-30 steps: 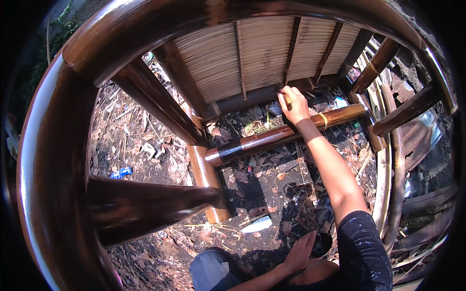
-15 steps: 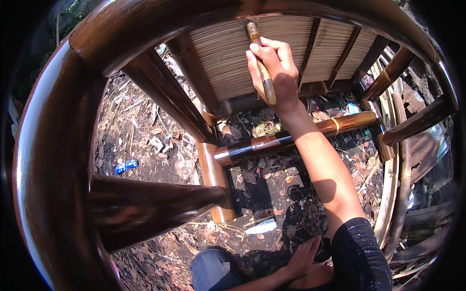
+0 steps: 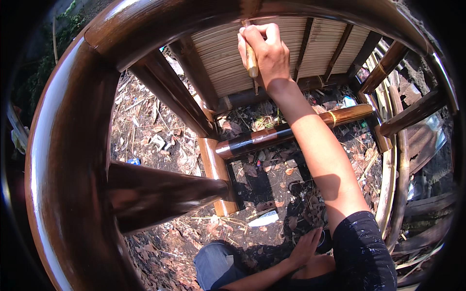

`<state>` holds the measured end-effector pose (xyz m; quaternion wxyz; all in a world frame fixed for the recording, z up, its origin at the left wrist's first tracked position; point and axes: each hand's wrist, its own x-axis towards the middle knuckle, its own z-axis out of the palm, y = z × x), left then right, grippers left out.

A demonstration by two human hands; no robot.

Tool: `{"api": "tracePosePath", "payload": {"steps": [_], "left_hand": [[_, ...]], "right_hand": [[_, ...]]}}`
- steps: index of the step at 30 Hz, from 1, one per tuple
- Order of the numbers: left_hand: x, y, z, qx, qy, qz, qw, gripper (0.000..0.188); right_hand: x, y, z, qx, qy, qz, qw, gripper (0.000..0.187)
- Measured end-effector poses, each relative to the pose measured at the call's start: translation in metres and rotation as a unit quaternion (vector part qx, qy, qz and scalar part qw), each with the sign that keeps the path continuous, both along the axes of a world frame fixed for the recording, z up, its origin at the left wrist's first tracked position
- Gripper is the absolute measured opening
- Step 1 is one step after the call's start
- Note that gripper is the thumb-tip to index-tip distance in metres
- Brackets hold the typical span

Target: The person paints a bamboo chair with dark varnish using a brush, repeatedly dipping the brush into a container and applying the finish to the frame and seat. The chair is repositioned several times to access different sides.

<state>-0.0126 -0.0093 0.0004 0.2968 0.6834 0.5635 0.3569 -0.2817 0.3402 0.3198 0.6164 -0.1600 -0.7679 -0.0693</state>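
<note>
My right hand (image 3: 269, 51) is closed round the wooden handle of a brush (image 3: 251, 60), reaching up to the top rail of a glossy dark-brown bamboo frame (image 3: 179, 20). The brush's upper end meets the underside of the rail, where its bristles are hidden. Behind the hand is a panel of pale slats (image 3: 221, 63) crossed by dark strips. Low in the view, my left hand (image 3: 306, 246) has its fingers pressed together against a dark round container (image 3: 324, 241), which it seems to hold; the thumb is hidden.
Thick bamboo posts stand close on the left, and a slanting leg (image 3: 160, 191) juts inward. A crossbar (image 3: 267, 137) runs below my right forearm. Dry leaves and litter, including a white scrap (image 3: 263, 218), cover the ground. Loose bamboo poles (image 3: 398, 160) lie at the right.
My right hand has moved up and slightly left with the brush, whose upper end now goes out of sight at the rail. The view has shifted a little; my left hand stays low.
</note>
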Motion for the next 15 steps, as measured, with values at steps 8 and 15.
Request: {"api": "tracePosePath", "payload": {"steps": [8,15], "left_hand": [[-0.006,-0.003,0.005,-0.001,0.006,-0.01,1.0,0.107],[0.002,-0.002,-0.016,0.063,0.069,0.012,0.996,0.108]], "right_hand": [[0.032,0.012,-0.162,-0.235,-0.23,-0.007,0.944,0.012],[0.075,0.071,-0.169,-0.322,0.002,-0.076,0.944,0.011]]}}
